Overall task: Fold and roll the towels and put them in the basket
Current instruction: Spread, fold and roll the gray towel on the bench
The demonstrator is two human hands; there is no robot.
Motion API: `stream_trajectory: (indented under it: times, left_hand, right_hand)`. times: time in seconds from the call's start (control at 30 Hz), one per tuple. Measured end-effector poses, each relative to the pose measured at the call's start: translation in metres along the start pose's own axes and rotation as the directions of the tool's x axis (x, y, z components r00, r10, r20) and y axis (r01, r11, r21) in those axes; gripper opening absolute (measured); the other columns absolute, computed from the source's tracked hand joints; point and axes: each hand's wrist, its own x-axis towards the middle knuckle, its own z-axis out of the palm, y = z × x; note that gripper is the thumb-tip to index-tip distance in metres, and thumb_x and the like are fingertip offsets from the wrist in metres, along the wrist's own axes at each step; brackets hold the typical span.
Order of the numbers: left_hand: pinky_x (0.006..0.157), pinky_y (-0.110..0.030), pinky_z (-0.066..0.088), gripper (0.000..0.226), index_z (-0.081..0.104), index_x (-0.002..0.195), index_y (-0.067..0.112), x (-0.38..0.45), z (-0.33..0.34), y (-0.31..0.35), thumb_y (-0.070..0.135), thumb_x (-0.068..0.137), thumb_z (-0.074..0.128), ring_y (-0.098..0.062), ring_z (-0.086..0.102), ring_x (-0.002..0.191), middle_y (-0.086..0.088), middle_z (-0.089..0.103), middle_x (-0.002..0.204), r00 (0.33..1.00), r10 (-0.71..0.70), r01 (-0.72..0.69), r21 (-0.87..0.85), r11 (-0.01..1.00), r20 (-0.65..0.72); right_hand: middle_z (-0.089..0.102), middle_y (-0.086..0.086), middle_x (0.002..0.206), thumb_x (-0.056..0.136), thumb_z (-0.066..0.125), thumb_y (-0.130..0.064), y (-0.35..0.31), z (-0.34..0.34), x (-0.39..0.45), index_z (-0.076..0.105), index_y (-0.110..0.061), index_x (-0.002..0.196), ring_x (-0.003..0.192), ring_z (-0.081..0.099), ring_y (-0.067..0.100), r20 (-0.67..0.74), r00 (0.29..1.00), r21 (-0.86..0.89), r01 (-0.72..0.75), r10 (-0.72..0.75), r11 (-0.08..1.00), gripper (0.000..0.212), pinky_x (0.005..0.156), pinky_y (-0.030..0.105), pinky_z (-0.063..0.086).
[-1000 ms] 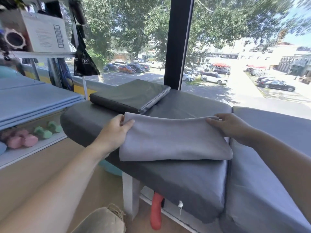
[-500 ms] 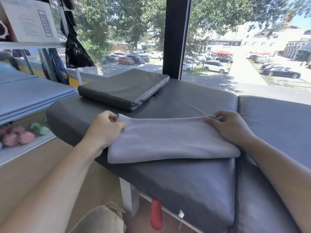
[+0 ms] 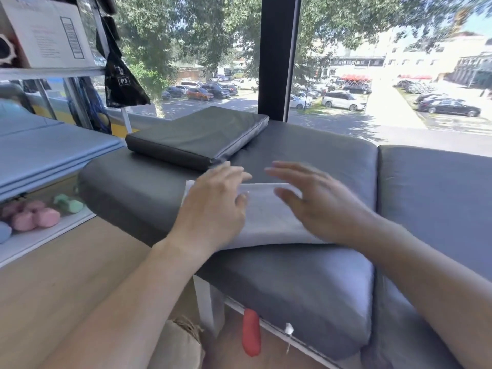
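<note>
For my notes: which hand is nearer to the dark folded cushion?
Left. The left hand is just in front of the cushion; the right hand is further to its right.

"P3" on black hanging bag, print on white box too blurred

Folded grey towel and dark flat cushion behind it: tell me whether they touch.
Apart. The head view shows a strip of bare grey bench pad between the folded grey towel and the dark flat cushion.
</note>
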Motion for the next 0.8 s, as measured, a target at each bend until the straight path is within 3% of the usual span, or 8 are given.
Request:
stream_trajectory:
  times: [0.07,0.17,0.3,0.47,0.57,0.63,0.7,0.8]
  left_hand:
    - [0.124,-0.036,0.013,0.048,0.048,0.147,0.028,0.0,0.012,0.0,0.044,0.102,0.046,-0.014,0.02,0.153,0.005,0.035,0.162,0.972,-0.07,0.049,0.097,0.994,0.224]
    - [0.126,-0.043,0.003,0.084,0.016,0.16,0.039,-0.001,0.013,-0.017,0.082,0.088,0.023,-0.013,0.003,0.156,0.01,0.009,0.169,0.873,-0.279,0.177,0.273,0.946,0.4]
    - [0.126,-0.044,-0.005,0.112,0.004,0.161,0.034,-0.003,0.003,-0.027,0.098,0.071,0.014,-0.012,-0.007,0.156,0.007,-0.002,0.17,0.827,-0.354,0.251,0.278,0.927,0.436]
    - [0.125,-0.046,-0.006,0.101,0.007,0.162,0.022,-0.01,-0.002,-0.021,0.086,0.084,0.01,-0.016,-0.004,0.156,-0.002,0.003,0.17,0.861,-0.404,0.278,0.378,0.883,0.31]
    - [0.126,-0.047,-0.002,0.076,0.018,0.161,0.023,-0.012,-0.002,0.0,0.067,0.099,0.018,-0.019,0.0,0.157,-0.003,0.013,0.169,0.954,-0.269,0.2,0.382,0.902,0.135]
    - [0.126,-0.044,0.002,0.061,0.028,0.158,0.025,-0.011,0.001,0.018,0.053,0.104,0.026,-0.016,0.008,0.156,0.002,0.022,0.167,0.987,-0.144,0.124,0.251,0.96,0.065]
    - [0.126,-0.041,0.005,0.056,0.031,0.156,0.029,-0.009,0.01,0.024,0.048,0.104,0.032,-0.012,0.011,0.155,0.007,0.026,0.165,0.989,-0.114,0.098,0.15,0.984,0.096]
    - [0.126,-0.043,-0.001,0.069,0.016,0.16,0.035,-0.011,0.025,0.011,0.066,0.099,0.022,-0.011,0.0,0.156,0.009,0.009,0.169,0.931,-0.205,0.13,0.248,0.96,0.303]
  right_hand:
    - [0.016,-0.013,0.168,0.107,0.032,-0.046,-0.008,0.029,-0.005,0.022,-0.042,0.158,0.154,0.012,0.008,0.235,0.972,-0.043,0.04,-0.029,0.998,0.052,0.123,0.027,0.008]
    - [0.002,-0.017,0.168,0.104,0.024,-0.06,0.01,0.031,-0.003,0.01,-0.043,0.16,0.155,-0.005,0.006,0.399,0.911,-0.086,-0.07,0.099,0.994,0.061,0.126,0.031,-0.004]
    - [0.0,-0.017,0.168,0.097,0.023,-0.072,0.045,0.016,-0.002,0.008,-0.041,0.16,0.156,-0.006,0.01,0.379,0.868,-0.144,-0.288,0.322,0.947,0.072,0.126,0.034,-0.005]
    - [-0.003,-0.002,0.171,0.103,0.019,-0.062,0.076,0.009,-0.009,0.011,-0.025,0.163,0.156,-0.011,0.02,0.228,0.797,-0.23,-0.515,0.56,0.826,0.071,0.126,0.043,-0.004]
    - [-0.01,-0.001,0.17,0.105,0.016,-0.054,0.053,0.002,-0.006,0.011,-0.023,0.163,0.154,-0.022,0.019,-0.004,0.912,-0.252,-0.399,0.411,0.882,0.066,0.126,0.041,-0.009]
    - [-0.01,-0.007,0.169,0.106,0.019,-0.052,0.024,0.003,-0.003,0.009,-0.027,0.162,0.153,-0.021,0.012,-0.031,0.975,-0.146,-0.224,0.221,0.964,0.062,0.126,0.035,-0.01]
    - [-0.007,-0.01,0.169,0.106,0.02,-0.055,0.006,0.017,-0.004,0.006,-0.029,0.162,0.153,-0.017,0.007,0.148,0.983,-0.107,-0.095,0.111,0.99,0.063,0.125,0.031,-0.008]
    - [-0.004,-0.015,0.169,0.102,0.018,-0.065,0.017,0.029,-0.006,0.001,-0.031,0.162,0.154,-0.011,0.005,0.398,0.897,-0.129,-0.153,0.193,0.98,0.071,0.125,0.03,-0.007]
